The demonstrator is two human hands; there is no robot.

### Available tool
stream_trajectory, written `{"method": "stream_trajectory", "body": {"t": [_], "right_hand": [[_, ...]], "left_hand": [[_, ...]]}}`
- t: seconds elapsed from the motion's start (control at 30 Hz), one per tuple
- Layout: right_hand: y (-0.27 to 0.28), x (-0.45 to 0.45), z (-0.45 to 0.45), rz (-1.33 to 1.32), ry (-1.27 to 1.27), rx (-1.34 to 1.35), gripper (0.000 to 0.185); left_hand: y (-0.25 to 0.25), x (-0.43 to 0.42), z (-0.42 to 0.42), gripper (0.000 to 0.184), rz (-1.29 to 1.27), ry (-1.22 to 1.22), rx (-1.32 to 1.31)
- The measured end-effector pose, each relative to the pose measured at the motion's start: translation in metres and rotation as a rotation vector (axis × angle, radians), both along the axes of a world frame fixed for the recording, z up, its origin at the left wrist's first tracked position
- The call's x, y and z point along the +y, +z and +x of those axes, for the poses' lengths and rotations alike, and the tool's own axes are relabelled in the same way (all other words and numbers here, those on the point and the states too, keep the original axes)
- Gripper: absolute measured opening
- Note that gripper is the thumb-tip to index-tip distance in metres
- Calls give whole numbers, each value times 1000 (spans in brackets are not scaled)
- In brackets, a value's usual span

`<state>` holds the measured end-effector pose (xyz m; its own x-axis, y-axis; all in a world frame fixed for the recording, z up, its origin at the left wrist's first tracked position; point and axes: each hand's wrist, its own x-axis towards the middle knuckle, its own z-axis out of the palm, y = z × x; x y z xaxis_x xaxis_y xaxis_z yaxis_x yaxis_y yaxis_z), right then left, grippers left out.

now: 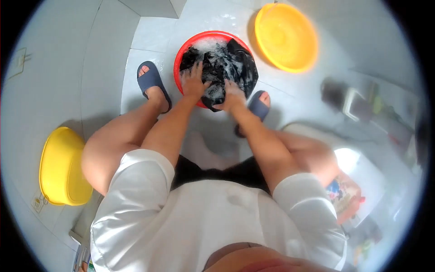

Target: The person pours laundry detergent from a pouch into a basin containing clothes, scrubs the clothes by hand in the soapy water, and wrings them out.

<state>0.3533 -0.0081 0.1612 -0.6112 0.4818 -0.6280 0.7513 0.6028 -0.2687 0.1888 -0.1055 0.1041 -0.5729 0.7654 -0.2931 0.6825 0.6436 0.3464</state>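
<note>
The red basin [177,61] sits on the tiled floor [149,38] between the person's feet, far side of the knees, probably so that both arms can reach straight down into it without twisting. The black cloth [218,63] lies bunched inside it, wet and streaked with white suds [208,44], filling most of the bowl; a fold on the right lies up against the rim, and another comes down over the near edge, likely because there is so much fabric for the space. The left hand [193,81] is palm down on the left part of the cloth, fingers well extended and spread, thumb out to the right, gripping nothing that shows; such a flat contact would suit pressing or steadying a slippery heap. The right hand [233,95] rests at the near right of the cloth, fingers loosely bent and dabbed with foam, and I cannot tell whether it pinches a fold. Sandals [152,80] planted wide to either side seem to leave room for the basin and give a stable squat. A yellow-orange basin [286,43] stands apart at the far right, within easy reach, while a yellow tub [63,167] is at the left beside the knee, out of the arms' way
</note>
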Motion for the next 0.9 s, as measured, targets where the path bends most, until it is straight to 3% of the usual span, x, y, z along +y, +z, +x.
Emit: {"method": "stream_trajectory", "body": {"t": [0.13, 0.27, 0.3, 0.37, 0.4, 0.47, 0.57, 0.67, 0.7, 0.8, 0.87, 0.9], "right_hand": [[-5, -5, -5, 54, 3, -98, 140], [-42, 3, 0, 104, 9, -126, 101], [-40, 4, 1, 70, -8, -49, 75], [-89, 7, 2, 36, -99, -25, 66], [-84, 3, -3, -6, -200, -6, 59], [-70, -6, 5, 69, -98, 24, 57], [-41, -18, 17, -59, -160, 92, 56], [-55, -23, 14, -131, -109, 163, 44], [-24, -23, 5, -255, -116, 152, 39], [1, -21, -11, -217, -86, 293, 38], [45, -23, -16, -318, -91, 408, 34], [78, -28, -20, -424, -93, 533, 32]], "left_hand": [[1, -26, 18, 103, -6, -44, 194], [10, -28, 29, 93, -51, -2, 89], [10, -31, 33, 90, -21, 32, 54], [12, -36, 43, 85, 7, 77, 13], [13, -40, 48, 80, 29, 110, -32], [15, -50, 53, 82, 52, 124, -42], [25, -61, 58, 86, 42, 156, -150], [27, -68, 66, 88, 53, 265, -266], [29, -68, 67, 94, 6, 246, -331], [17, -70, 67, 102, 34, 163, -328], [40, -72, 61, 91, 157, 218, -582], [28, -68, 61, 87, 280, 268, -551]]}}
